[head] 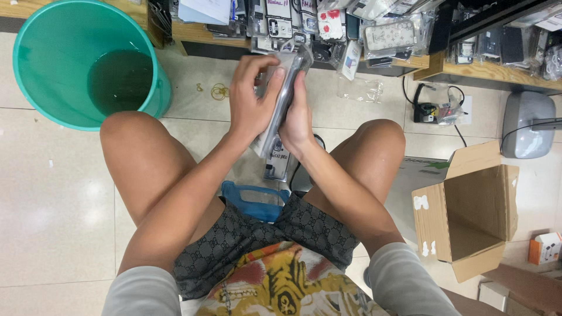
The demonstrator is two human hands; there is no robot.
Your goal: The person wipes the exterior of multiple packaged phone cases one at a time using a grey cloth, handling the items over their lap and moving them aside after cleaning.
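The left hand (250,99) and right hand (297,117) are closed from either side on a phone case in a clear plastic sleeve (281,102), held upright between the knees, far from the body. It looks light and thin; the glossy wrap is probably slippery, so gripping the long edges seems safest. Just below hangs another packaged case (276,161). Far off, a low wooden shelf (480,70) crowded with cases limits reach. A teal bucket (35,88) stands left, an open cardboard box (468,216) right; bare tile lies between.
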